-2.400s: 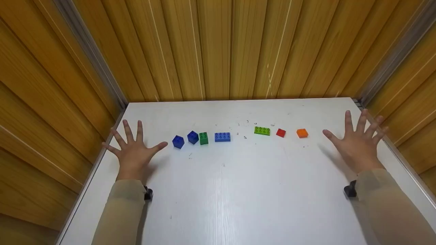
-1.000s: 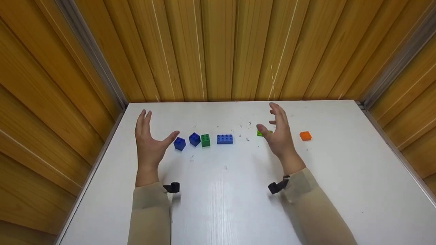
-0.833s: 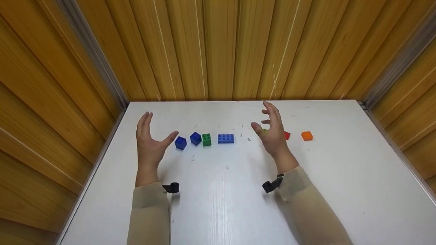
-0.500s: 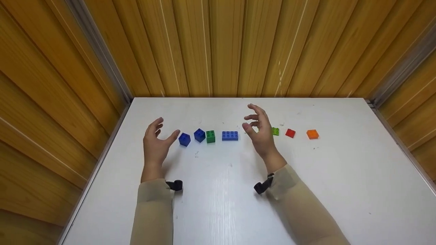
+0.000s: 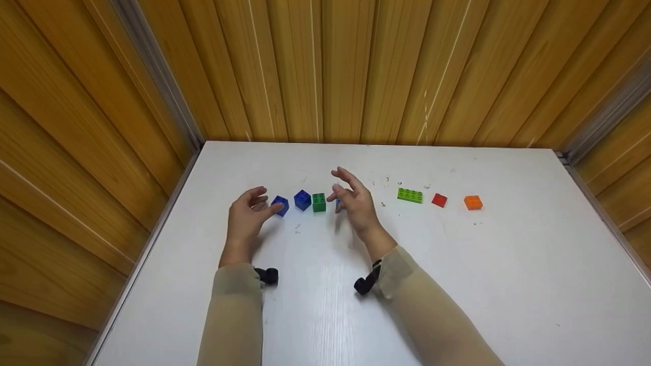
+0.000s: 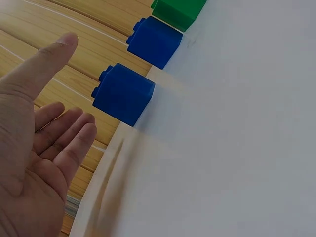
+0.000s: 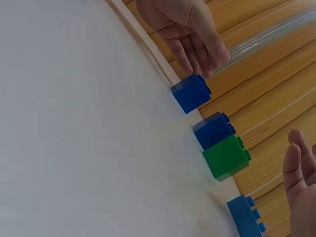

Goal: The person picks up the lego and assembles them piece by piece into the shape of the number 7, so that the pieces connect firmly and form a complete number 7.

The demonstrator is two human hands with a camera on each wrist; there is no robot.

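My left hand [image 5: 246, 218] hovers beside the leftmost dark blue toy brick [image 5: 281, 206], thumb and fingers apart around its near side. In the left wrist view, a gap shows between the fingers and that brick [image 6: 123, 94]. A second dark blue brick [image 5: 302, 200] stands to its right, close against a green brick [image 5: 319, 202]. My right hand [image 5: 360, 211] is over the lighter blue eight-stud brick [image 5: 338, 204] and hides most of it in the head view. Its fingers are loosely bent and hold nothing; the right wrist view shows this blue brick [image 7: 244, 217] below the hand.
Farther right on the white table [image 5: 315, 295] lie a lime green brick [image 5: 410, 195], a small red brick [image 5: 439, 200] and an orange brick [image 5: 473, 202]. Small dark specks mark the tabletop. Wood-panelled walls [image 5: 346, 71] rise behind and at both sides.
Both hands have come inward from the table's sides. The right has passed leftward over the red and lime bricks to the lighter blue one; the left's fingers have drawn together near the dark blue brick.
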